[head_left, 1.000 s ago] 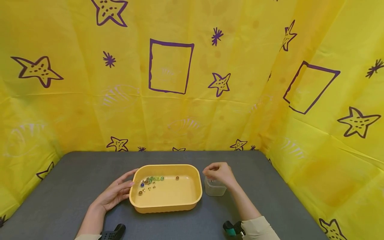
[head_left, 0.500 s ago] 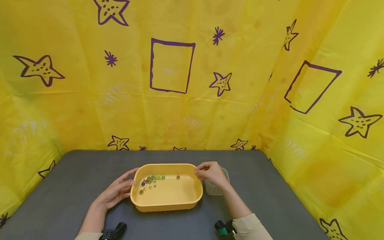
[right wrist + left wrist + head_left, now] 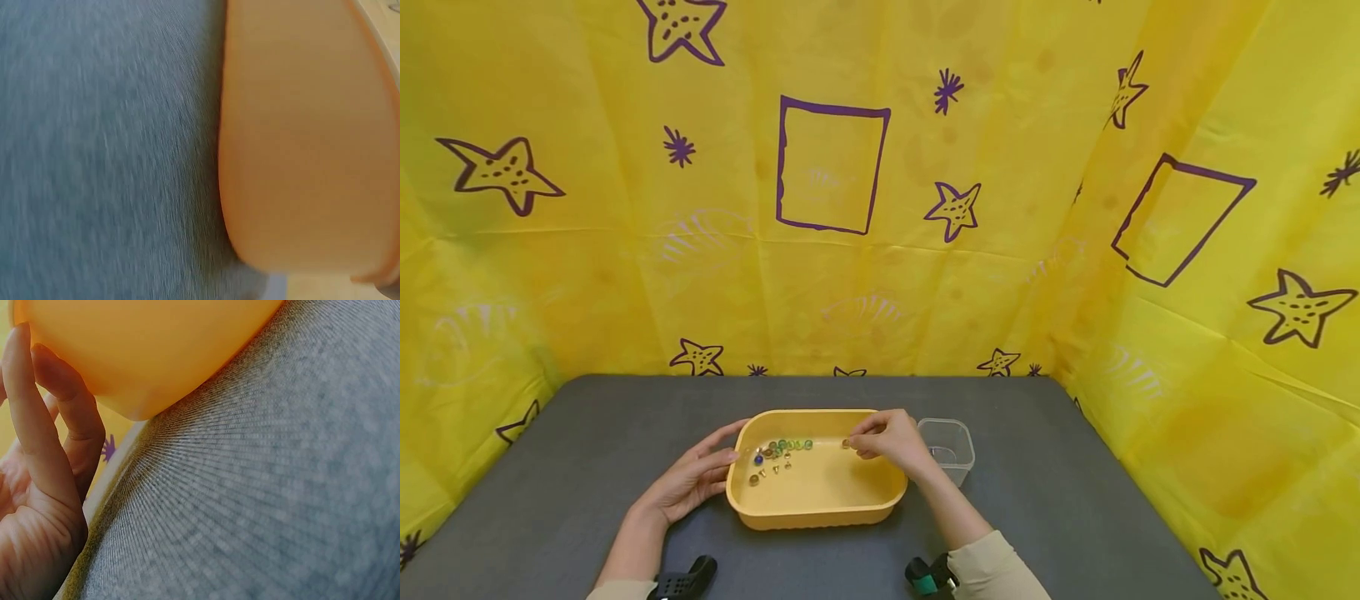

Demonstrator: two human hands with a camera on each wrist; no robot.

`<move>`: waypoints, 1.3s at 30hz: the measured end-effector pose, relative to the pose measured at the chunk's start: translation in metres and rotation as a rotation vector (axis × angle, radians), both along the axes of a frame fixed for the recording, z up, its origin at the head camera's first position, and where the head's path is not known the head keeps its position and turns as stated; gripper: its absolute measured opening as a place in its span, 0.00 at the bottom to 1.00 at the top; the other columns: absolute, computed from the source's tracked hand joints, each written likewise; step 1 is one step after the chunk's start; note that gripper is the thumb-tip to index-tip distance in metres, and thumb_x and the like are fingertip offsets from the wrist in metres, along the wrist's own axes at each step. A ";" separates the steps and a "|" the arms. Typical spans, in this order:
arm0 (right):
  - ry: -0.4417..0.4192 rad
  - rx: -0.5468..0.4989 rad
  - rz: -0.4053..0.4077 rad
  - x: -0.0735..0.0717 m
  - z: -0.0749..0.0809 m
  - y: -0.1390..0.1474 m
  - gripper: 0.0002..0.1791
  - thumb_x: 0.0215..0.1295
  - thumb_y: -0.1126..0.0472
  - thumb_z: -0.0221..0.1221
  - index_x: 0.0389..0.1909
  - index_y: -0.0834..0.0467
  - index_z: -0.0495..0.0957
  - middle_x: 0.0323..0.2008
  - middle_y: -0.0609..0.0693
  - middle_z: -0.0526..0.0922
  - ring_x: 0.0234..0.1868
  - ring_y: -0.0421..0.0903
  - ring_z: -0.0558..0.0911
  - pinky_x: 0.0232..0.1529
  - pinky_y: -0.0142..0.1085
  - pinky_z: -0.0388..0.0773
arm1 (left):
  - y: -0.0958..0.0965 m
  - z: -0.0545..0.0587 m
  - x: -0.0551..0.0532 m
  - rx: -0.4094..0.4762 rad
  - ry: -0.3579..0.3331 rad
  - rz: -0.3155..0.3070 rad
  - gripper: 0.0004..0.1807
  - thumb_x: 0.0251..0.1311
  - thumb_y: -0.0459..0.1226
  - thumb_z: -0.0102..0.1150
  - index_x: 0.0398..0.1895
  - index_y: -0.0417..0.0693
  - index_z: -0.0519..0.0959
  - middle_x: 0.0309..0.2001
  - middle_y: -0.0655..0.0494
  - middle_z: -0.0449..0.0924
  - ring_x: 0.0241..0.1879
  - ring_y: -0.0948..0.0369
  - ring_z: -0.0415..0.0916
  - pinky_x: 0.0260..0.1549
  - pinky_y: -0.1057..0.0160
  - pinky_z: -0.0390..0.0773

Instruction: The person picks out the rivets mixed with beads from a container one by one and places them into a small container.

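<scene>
Though marbles (image 3: pixel 782 445) are already lying in the tray (image 3: pixel 820 490) and the box (image 3: pixel 964 473) is perhaps holding more, the left hand (image 3: pixel 687 481) is resting slack against the tray, the right hand (image 3: pixel 892 440) is hovering at a lone marble (image 3: pixel 846 444), its grip unclear, and yellow cloth (image 3: pixel 865 275) is enclosing the grey bench (image 3: pixel 1037 467).

Small draped booth; kind of room beyond unclear. Yellow star-printed cloth (image 3: pixel 985 275) hangs far, left and right of grey table (image 3: pixel 1030 467).
</scene>
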State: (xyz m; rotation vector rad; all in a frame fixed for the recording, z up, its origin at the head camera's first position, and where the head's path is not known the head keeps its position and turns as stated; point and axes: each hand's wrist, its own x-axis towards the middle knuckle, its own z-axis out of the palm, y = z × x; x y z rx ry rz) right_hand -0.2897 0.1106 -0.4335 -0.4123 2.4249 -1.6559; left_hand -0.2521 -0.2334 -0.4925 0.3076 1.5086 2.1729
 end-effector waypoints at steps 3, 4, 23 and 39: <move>0.003 0.013 0.019 0.001 -0.002 -0.012 0.07 0.56 0.62 0.71 0.32 0.62 0.88 0.29 0.59 0.89 0.31 0.59 0.89 0.37 0.47 0.89 | 0.000 0.000 -0.001 -0.010 0.001 0.006 0.27 0.76 0.35 0.43 0.72 0.71 0.58 0.58 0.62 0.78 0.54 0.62 0.82 0.48 0.65 0.86; 0.002 0.015 0.023 0.001 -0.002 -0.016 0.06 0.56 0.62 0.71 0.32 0.61 0.88 0.28 0.59 0.89 0.32 0.60 0.88 0.36 0.47 0.89 | 0.000 0.000 -0.001 -0.012 0.001 0.009 0.27 0.76 0.35 0.43 0.72 0.71 0.58 0.58 0.62 0.78 0.54 0.62 0.83 0.48 0.65 0.86; -0.024 0.012 0.069 0.009 -0.005 -0.065 0.05 0.55 0.64 0.71 0.31 0.61 0.87 0.26 0.54 0.88 0.29 0.53 0.89 0.33 0.42 0.89 | 0.002 0.003 0.001 0.047 0.004 -0.026 0.25 0.76 0.33 0.42 0.67 0.73 0.63 0.58 0.59 0.79 0.54 0.61 0.83 0.49 0.65 0.86; -0.166 -0.096 0.048 0.001 -0.003 -0.094 0.06 0.56 0.67 0.69 0.35 0.65 0.87 0.29 0.57 0.89 0.25 0.40 0.85 0.36 0.41 0.89 | 0.001 0.002 0.001 0.012 0.005 -0.020 0.25 0.76 0.35 0.43 0.69 0.72 0.60 0.58 0.59 0.78 0.55 0.61 0.82 0.50 0.65 0.86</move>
